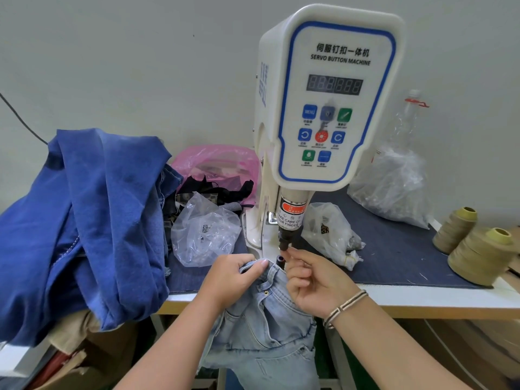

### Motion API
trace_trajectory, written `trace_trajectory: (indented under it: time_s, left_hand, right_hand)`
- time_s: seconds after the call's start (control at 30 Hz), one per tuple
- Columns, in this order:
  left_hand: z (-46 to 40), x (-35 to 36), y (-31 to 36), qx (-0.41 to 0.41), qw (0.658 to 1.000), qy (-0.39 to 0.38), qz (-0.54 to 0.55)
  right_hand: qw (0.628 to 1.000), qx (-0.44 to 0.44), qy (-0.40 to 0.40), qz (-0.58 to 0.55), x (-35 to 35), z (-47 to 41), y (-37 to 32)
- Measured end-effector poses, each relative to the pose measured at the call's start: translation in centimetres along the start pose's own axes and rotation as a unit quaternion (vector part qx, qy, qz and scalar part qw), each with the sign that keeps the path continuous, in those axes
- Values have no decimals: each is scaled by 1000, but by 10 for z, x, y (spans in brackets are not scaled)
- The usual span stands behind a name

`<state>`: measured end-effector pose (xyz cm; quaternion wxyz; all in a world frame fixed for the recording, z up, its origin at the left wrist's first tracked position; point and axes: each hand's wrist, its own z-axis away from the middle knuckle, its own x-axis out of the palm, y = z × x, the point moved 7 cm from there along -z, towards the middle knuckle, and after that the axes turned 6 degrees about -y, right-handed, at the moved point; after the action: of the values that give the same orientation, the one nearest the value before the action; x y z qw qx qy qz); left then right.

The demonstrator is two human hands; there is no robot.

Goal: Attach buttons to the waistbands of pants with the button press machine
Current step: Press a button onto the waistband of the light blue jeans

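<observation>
Pale denim pants (261,327) hang off the counter (422,298) edge directly below the button press machine (329,102), their waistband (257,264) lifted toward its lower die (280,260). The left hand (235,274) pinches the waistband just left of the die. The right hand (312,277) reaches its fingertips up to the punch (284,243), apparently seating a button; the button itself is too small to make out. Fingers lie under the punch, so a premature stroke could crush them. Behind the machine, bags' contents are blurred.
</observation>
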<state>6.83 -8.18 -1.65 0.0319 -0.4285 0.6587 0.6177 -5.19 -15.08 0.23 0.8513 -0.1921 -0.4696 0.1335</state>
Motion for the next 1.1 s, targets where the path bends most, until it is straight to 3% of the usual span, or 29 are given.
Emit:
trace_trajectory:
  time_s: [0.73, 0.87, 0.93, 1.0, 1.03, 1.1]
  left_hand:
    - [0, 2, 1, 0, 1000, 7, 21]
    - [1, -5, -9, -54, 997, 0, 54]
    - [-3, 24, -16, -131, 990, -46, 33]
    - [25, 24, -30, -265, 955, -130, -31]
    - [21, 18, -29, -252, 959, -68, -106]
    - [5, 11, -19, -160, 982, 18, -98]
  right_hand:
    - [994, -79, 38, -57, 8, 19, 5]
    - [992, -102, 9, -78, 16, 23, 30]
    - [996, -76, -22, 36, 32, 11, 50]
    - [957, -126, -29, 260, 56, -10, 44]
    - [910, -174, -16, 377, 70, -23, 32]
    - [769, -239, 21, 592, 97, -56, 7]
